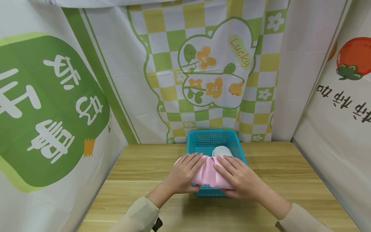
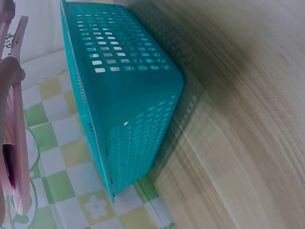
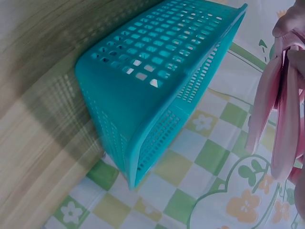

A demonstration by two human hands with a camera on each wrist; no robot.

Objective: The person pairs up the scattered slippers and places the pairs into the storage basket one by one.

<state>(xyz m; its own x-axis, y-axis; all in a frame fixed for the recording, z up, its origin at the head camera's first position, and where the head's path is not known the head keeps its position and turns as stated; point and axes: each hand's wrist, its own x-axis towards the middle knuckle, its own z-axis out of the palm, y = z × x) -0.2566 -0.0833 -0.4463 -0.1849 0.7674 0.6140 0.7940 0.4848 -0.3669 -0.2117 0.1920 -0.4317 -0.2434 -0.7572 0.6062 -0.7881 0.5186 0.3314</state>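
Observation:
A pink ribbed pouch-like item [image 1: 209, 172], with a smooth strip down its middle, is held above the near side of a teal plastic basket [image 1: 195, 141]. My left hand [image 1: 185, 172] grips its left end, fingers over the top and thumb low on the near side. Its right end is gripped the same way by my right hand [image 1: 239, 177]. Seen from the right wrist, the pink item [image 3: 287, 109] has thick, rounded layers with a dark gap between them. A white rounded object [image 1: 222, 150] sits in the basket, partly hidden behind the pink item.
The basket stands on a wood-grain table [image 1: 145, 174], near the back edge. Behind it hangs a green and yellow checked cloth [image 1: 165, 61]. Printed white cloths [image 1: 327, 135] enclose the left and right sides.

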